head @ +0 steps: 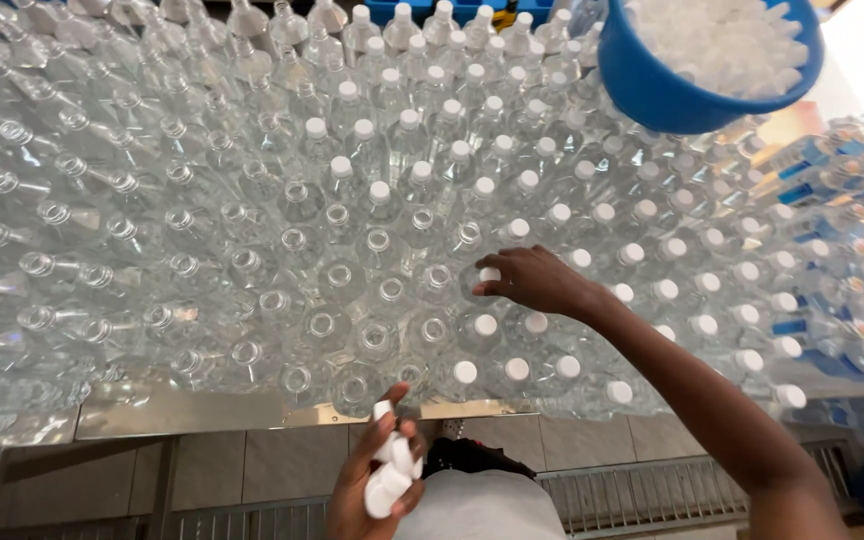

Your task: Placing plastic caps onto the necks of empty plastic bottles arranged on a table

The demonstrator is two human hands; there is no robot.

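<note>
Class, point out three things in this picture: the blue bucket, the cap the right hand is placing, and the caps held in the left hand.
Blue bucket [652,85], head view, outer wall.
Cap [490,274], head view, top.
Held caps [388,485], head view, lowest cap.

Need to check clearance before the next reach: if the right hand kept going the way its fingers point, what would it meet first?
The right hand points left, with a white cap at its fingertips. Straight on, it would probably meet the open bottle just past that cap first, though depth is hard to judge.
</note>
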